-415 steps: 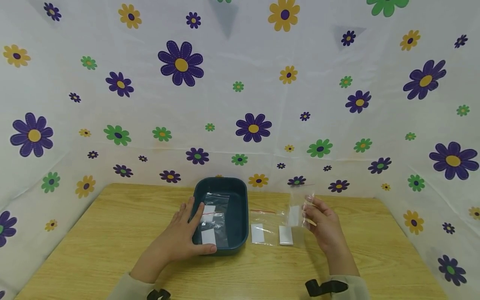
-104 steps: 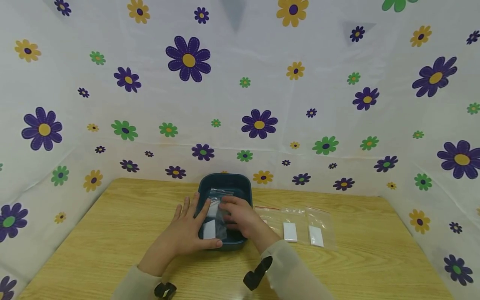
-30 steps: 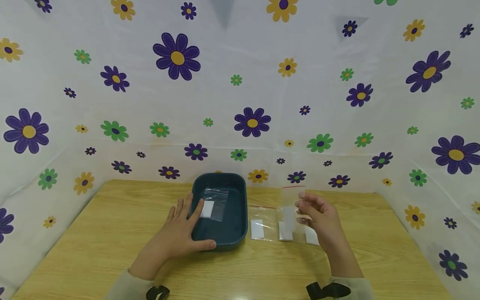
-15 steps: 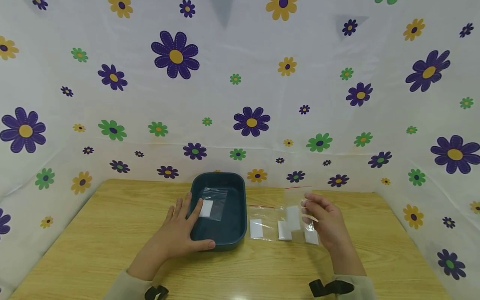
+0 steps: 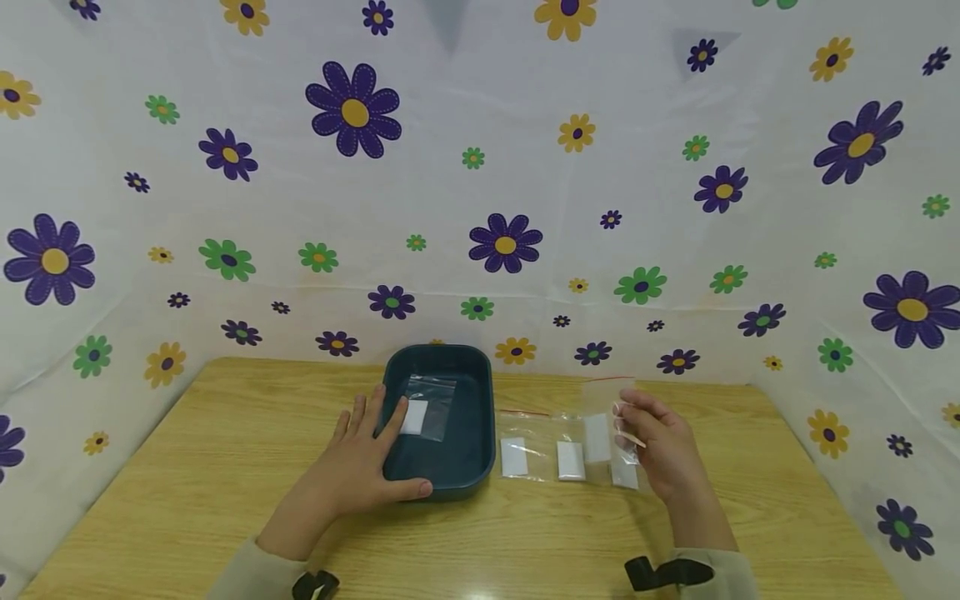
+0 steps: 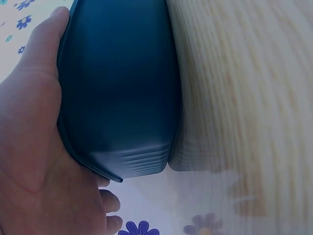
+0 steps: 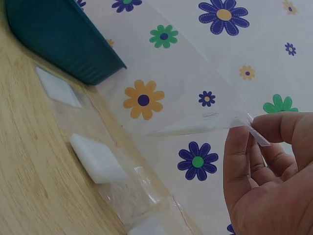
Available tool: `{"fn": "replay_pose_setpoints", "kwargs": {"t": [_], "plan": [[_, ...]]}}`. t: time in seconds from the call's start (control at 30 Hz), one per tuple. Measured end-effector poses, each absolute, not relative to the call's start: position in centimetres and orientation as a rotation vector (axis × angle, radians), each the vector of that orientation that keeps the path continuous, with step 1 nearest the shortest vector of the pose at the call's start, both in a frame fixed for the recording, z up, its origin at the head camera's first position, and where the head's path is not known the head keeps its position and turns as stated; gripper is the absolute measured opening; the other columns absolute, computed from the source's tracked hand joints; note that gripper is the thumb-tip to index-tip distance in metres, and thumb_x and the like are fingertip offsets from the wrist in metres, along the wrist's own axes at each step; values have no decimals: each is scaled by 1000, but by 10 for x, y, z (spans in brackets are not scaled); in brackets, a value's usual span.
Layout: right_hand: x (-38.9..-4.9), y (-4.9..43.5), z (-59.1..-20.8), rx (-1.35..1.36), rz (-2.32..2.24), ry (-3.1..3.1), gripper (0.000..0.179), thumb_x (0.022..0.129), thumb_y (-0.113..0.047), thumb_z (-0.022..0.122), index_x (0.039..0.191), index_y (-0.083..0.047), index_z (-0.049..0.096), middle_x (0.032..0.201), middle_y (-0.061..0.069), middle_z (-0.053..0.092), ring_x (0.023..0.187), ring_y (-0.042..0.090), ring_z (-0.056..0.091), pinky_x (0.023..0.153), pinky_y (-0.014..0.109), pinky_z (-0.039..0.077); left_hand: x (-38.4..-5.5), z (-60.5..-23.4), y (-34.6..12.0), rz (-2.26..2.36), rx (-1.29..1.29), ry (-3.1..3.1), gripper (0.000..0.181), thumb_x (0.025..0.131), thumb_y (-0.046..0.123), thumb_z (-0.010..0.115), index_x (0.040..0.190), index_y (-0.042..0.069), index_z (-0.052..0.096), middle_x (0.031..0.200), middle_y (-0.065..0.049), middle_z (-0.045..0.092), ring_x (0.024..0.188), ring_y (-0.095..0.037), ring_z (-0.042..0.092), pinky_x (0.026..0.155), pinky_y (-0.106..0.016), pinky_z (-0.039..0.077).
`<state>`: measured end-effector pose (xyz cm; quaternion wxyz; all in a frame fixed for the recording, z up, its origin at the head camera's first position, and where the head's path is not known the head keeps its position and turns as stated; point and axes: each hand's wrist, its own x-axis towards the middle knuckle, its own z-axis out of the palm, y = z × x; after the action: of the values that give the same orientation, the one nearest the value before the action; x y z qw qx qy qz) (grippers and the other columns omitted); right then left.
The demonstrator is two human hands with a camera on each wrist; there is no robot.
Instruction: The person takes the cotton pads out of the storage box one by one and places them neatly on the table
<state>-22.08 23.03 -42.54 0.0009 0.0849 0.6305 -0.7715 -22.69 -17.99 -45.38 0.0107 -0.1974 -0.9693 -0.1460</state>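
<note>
My left hand [image 5: 356, 467] rests on the left rim of a dark teal tub [image 5: 468, 458], fingers spread over the edge and thumb at the near corner. Inside the tub lies a clear zip bag [image 5: 437, 417] with a white square piece. My right hand [image 5: 663, 442] pinches the side of another zip bag [image 5: 597, 437], red-striped along its top, with a white piece inside. In the right wrist view this bag [image 7: 195, 130] appears almost edge-on between thumb and fingers. It hangs upright, overlapping the row of bags on the table in the head view.
To the tub's right, three zip bags lie in a row: a left bag [image 5: 513, 457], a middle bag [image 5: 570, 461] and a right bag [image 5: 624, 475], each with a white piece. The wooden table [image 5: 480, 542] meets a flowered cloth [image 5: 442, 192] behind and at both sides.
Earlier my right hand reached into the tub, which held two bags; now one lies there and one is in my hand. A third bag has joined the row. The held bag shifts slightly right.
</note>
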Motion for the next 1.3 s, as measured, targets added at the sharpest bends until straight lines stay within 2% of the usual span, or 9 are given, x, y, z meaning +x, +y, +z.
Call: {"fn": "replay_pose_setpoints", "kwargs": {"t": [0.23, 0.57, 0.77, 1.3], "plan": [[-221, 243, -425, 311, -2436, 1977, 17, 100, -12, 60, 108, -23, 71, 90, -11, 69, 83, 5, 63, 68, 19, 51, -228, -455, -178, -406, -596, -3033, 124, 70, 93, 49, 161, 16, 17, 166, -22, 0, 150, -50, 0, 118, -67, 7], [-221, 258, -425, 294, -2512, 1893, 22, 100, -10, 59, 102, -26, 73, 89, -11, 70, 80, 3, 63, 62, 17, 50, -229, -457, -178, -392, -592, -3031, 123, 70, 94, 48, 161, 15, 19, 166, -23, 0, 150, -50, 0, 118, -67, 8], [-221, 262, -426, 373, -2493, 1878, 18, 100, -12, 61, 102, -25, 73, 88, -11, 71, 80, 4, 63, 63, 17, 50, -227, -456, -179, -424, -593, -3039, 122, 71, 92, 51, 161, 14, 20, 166, -24, 0, 150, -50, 1, 118, -67, 8], [-219, 278, -429, 554, -2541, 1795, 21, 101, -13, 59, 94, -26, 74, 87, -12, 71, 81, 1, 64, 68, 16, 50, -228, -457, -179, -447, -600, -3036, 122, 71, 91, 51, 161, 15, 20, 166, -23, -1, 150, -50, 1, 118, -67, 8]]}}
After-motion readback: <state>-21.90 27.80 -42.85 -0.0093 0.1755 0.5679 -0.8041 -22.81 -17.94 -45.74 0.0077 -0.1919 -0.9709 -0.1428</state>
